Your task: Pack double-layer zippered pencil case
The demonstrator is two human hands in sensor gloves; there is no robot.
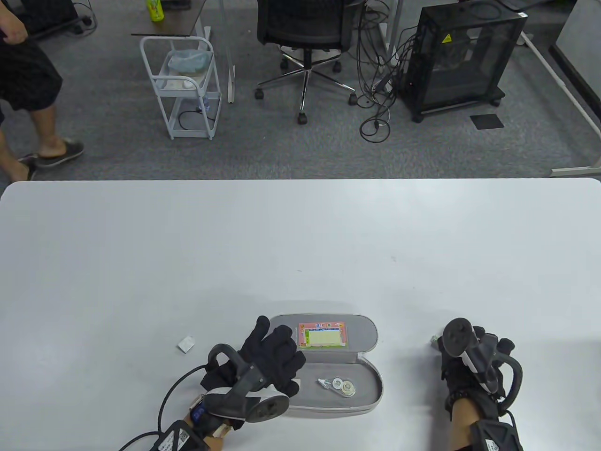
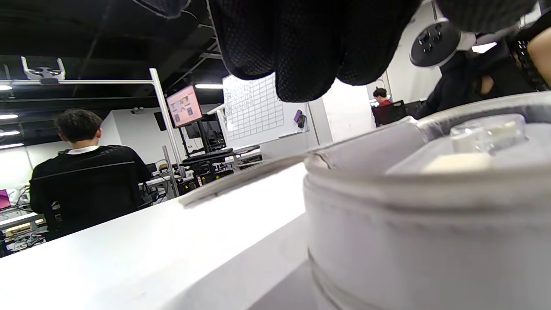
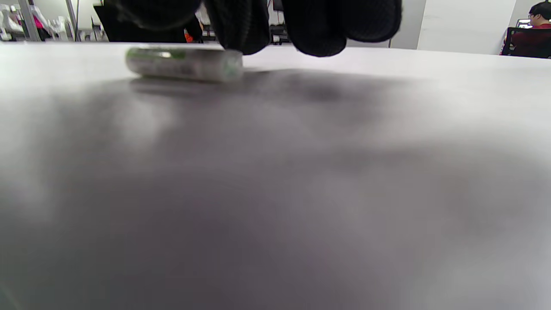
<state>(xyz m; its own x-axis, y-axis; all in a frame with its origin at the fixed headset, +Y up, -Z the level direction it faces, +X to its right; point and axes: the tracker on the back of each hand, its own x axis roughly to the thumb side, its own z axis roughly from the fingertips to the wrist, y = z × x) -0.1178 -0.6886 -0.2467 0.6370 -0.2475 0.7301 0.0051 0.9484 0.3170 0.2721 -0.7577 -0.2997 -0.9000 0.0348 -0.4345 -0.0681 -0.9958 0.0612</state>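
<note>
A grey zippered pencil case point(image 1: 364, 371) lies open near the table's front edge. Its lid holds a colourful card point(image 1: 323, 335), and its lower tray holds a clear correction tape point(image 1: 340, 385). My left hand point(image 1: 277, 350) rests with spread fingers on the case's left end. The left wrist view shows the case wall point(image 2: 409, 224) close up, with the fingers point(image 2: 301, 51) above it. My right hand point(image 1: 446, 350) is to the right of the case, over a small green-and-white tube point(image 3: 185, 64) that lies on the table. The fingertips point(image 3: 241, 30) hang just above the tube's end.
A small white piece point(image 1: 186, 344) lies on the table to the left of my left hand. The white table point(image 1: 300, 244) stretches far beyond the case. Beyond its far edge stand an office chair point(image 1: 305, 28), a cart and a black cabinet.
</note>
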